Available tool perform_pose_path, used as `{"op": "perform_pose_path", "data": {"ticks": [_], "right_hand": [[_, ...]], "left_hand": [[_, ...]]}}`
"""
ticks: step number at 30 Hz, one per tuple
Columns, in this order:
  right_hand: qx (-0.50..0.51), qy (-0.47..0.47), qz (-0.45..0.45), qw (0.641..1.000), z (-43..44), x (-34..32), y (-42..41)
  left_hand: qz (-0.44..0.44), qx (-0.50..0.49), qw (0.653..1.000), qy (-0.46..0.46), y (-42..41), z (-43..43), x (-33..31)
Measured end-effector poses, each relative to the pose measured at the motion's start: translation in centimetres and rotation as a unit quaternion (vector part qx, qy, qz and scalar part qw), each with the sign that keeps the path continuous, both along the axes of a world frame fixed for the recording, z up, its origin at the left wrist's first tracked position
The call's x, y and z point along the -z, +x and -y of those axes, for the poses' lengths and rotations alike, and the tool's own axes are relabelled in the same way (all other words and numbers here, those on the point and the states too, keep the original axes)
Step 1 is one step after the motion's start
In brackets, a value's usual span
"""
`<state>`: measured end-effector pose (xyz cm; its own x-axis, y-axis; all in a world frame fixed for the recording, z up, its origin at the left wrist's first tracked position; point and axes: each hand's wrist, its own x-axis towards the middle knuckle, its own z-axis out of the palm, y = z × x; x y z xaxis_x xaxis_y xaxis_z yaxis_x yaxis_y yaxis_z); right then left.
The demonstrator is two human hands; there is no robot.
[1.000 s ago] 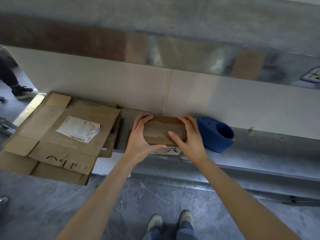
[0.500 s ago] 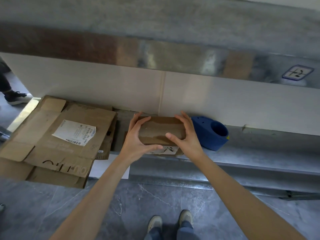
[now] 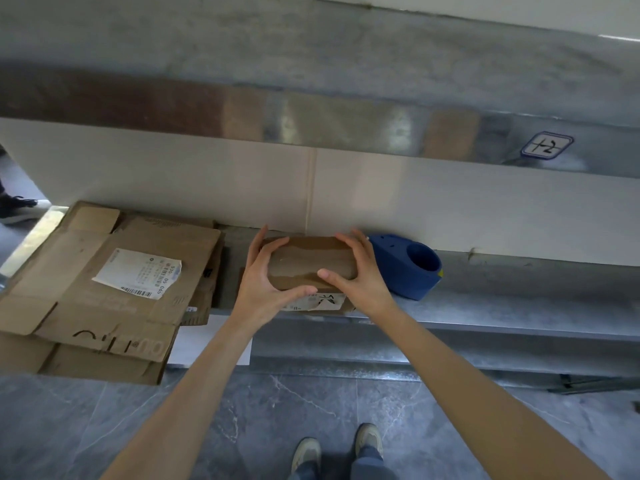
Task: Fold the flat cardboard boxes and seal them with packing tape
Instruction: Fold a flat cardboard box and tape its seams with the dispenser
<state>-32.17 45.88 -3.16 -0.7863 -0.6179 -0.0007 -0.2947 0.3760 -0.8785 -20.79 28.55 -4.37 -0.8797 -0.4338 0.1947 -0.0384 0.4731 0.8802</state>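
Unmoved, left hand (image 3: 258, 289) and right hand (image 3: 360, 278) grip box (image 3: 311, 263); tag (image 3: 546, 146) reads "12".

The left hand (image 3: 263, 289) and right hand (image 3: 363, 282) hide both ends of the small box (image 3: 311, 263), the label (image 3: 325, 301) beneath is mostly covered, and the flat cardboard stack (image 3: 104, 289) is cropped at left.

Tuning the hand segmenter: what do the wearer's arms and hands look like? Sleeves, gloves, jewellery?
The left hand and right hand are bare: no gloves, no rings that show. The left forearm and right forearm are uncovered to the frame edge, with no sleeves, watch or bands in view.
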Motion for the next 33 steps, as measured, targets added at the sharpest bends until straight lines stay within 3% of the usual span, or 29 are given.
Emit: {"op": "perform_pose_path", "data": {"ticks": [6,13,20,29,33], "right_hand": [[-0.011,0.03,-0.132,0.991,0.2,-0.1,0.4],[0.007,0.029,-0.101,0.994,0.6,0.3,0.2],[-0.051,0.025,-0.056,0.997,-0.5,-1.3,-0.1],[-0.061,0.052,-0.084,0.993,-3.9,-1.8,-1.2],[-0.065,0.041,-0.082,0.994,-4.8,-1.1,-0.9]], "left_hand": [[-0.009,0.001,0.999,-0.036,0.1,-0.2,-0.1],[-0.016,-0.008,1.0,-0.007,-0.3,-0.1,0.2],[0.03,0.073,0.997,-0.008,0.5,1.0,-1.0],[0.05,0.064,0.996,-0.026,2.6,2.9,-1.5],[0.056,0.067,0.995,0.044,4.0,3.2,-1.1]]}}
